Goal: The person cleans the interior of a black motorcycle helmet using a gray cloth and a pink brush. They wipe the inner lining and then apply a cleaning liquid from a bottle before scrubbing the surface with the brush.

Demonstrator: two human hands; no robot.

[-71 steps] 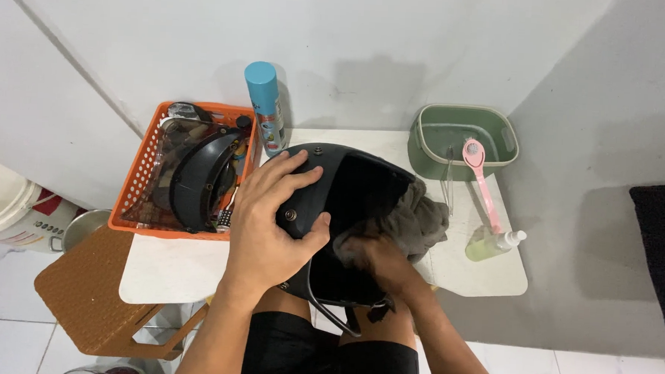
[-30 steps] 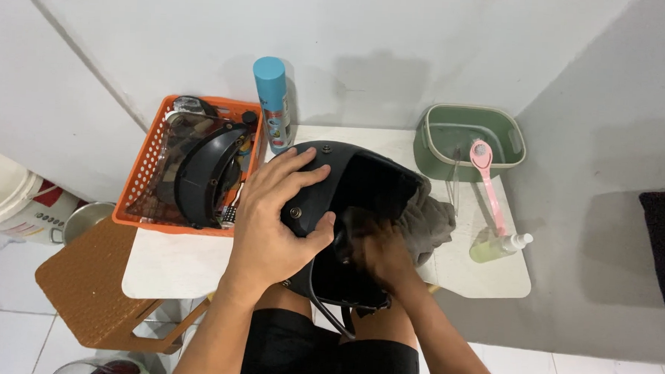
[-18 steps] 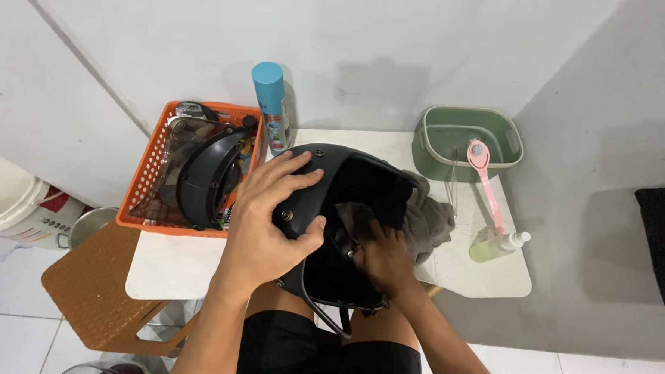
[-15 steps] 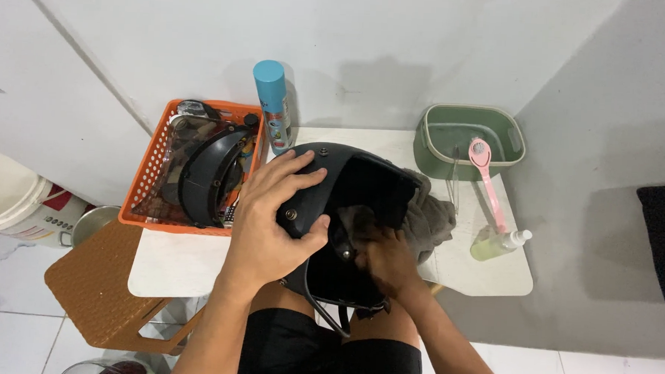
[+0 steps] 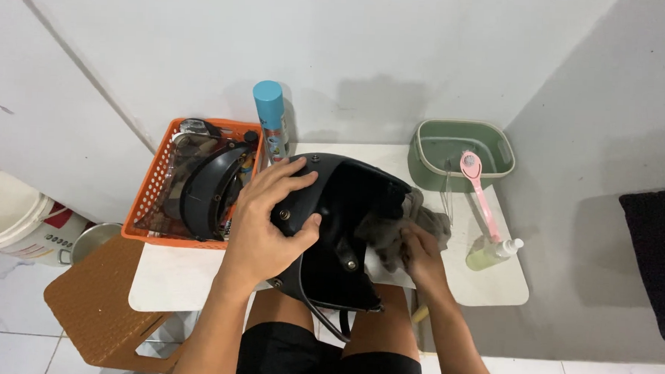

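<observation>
A black helmet [image 5: 338, 232] is held opening-up at the near edge of the white table [image 5: 179, 277], gripped at its left rim by the left hand [image 5: 267, 221], fingers closed over the shell as in the earlier frames. The right hand [image 5: 419, 251] is closed on a grey cloth [image 5: 398, 231], now pressed at the helmet's right rim rather than deep inside the shell as half a second before. The orange basket [image 5: 149, 201], blue-capped spray can [image 5: 269, 121], green tub [image 5: 461, 144] and pink brush [image 5: 478, 193] are unmoved.
</observation>
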